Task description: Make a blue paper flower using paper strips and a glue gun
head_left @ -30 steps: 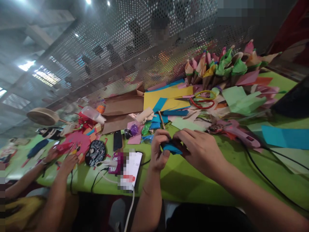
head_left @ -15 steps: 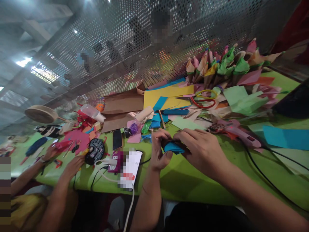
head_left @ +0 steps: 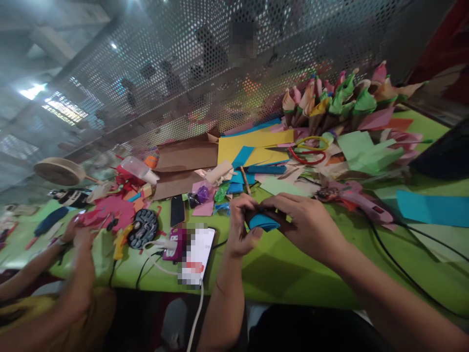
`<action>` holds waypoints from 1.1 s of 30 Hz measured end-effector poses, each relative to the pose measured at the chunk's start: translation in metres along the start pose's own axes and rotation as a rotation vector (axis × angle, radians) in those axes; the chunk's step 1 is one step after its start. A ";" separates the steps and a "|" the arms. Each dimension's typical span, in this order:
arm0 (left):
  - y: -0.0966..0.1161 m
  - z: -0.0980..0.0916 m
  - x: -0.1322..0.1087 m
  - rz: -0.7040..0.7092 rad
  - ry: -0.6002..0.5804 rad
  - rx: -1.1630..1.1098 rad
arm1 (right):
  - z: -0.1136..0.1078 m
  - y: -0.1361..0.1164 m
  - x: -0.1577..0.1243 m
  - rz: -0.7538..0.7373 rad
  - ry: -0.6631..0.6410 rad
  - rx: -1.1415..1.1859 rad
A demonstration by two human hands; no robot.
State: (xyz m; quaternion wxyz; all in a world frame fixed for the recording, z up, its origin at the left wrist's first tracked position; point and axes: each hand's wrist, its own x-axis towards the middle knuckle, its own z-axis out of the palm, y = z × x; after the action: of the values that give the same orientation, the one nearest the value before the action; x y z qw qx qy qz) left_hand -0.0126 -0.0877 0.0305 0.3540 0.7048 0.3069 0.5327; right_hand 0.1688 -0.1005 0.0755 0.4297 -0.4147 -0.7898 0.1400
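Observation:
A piece of blue paper (head_left: pixel 263 223), curled or folded into layers, is between my two hands above the green tabletop. My left hand (head_left: pixel 240 232) grips its left end, with the thumb along the lower side and the fingers curled behind. From the right, my right hand (head_left: pixel 306 220) pinches the upper edge; its fingertips are partly hidden behind the paper. Just beyond my hands lie small blue paper scraps (head_left: pixel 236 188) and a thin brown stick (head_left: pixel 245 180). A pink glue gun (head_left: pixel 370 208) with a black cord rests right of my right hand.
A phone with a lit screen (head_left: pixel 205 249) and a purple power block (head_left: pixel 175 247) with cables lie to the left. Farther left, a co-worker's hands (head_left: pixel 78 234) are near a yellow glue gun (head_left: pixel 120 242). Yellow paper (head_left: pixel 252 144) and paper cones (head_left: pixel 337 102) stand behind.
The co-worker's nearer hand has moved left, away from the yellow glue gun, to beside their other hand. My hands keep nearly the same hold; the blue paper looks slightly more curled.

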 end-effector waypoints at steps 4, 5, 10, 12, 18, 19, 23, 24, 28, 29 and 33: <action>0.002 0.000 0.003 0.015 -0.036 0.008 | 0.000 0.002 0.001 0.063 -0.045 0.030; 0.002 0.000 0.004 0.013 -0.043 0.010 | 0.000 0.003 0.001 0.073 -0.058 0.029; 0.003 -0.001 0.009 -0.010 -0.085 0.016 | 0.003 0.011 0.003 0.102 -0.102 0.022; 0.003 -0.001 0.010 -0.029 -0.097 0.028 | 0.005 0.013 0.004 0.115 -0.114 0.015; 0.003 -0.002 0.013 0.023 -0.087 0.094 | 0.009 0.017 0.005 0.160 -0.101 0.003; 0.003 -0.002 0.013 0.033 -0.086 0.097 | 0.009 0.018 0.006 0.171 -0.086 0.002; 0.005 -0.002 0.015 0.053 -0.099 0.106 | 0.010 0.020 0.007 0.195 -0.023 0.019; 0.005 -0.002 0.015 0.052 -0.109 0.112 | 0.010 0.021 0.008 0.194 -0.011 0.027; 0.005 -0.002 0.016 0.032 -0.121 0.139 | 0.010 0.021 0.009 0.202 0.008 0.043; 0.005 -0.002 0.016 0.029 -0.119 0.142 | 0.010 0.021 0.010 0.207 0.007 0.039; 0.006 -0.001 0.016 0.011 -0.112 0.120 | 0.011 0.021 0.010 0.215 -0.008 -0.011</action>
State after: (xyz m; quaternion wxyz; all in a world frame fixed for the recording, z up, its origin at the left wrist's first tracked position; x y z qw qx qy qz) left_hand -0.0096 -0.0774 0.0439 0.3250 0.7550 0.3141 0.4751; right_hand 0.1683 -0.0783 0.0620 0.4068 -0.4990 -0.7431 0.1826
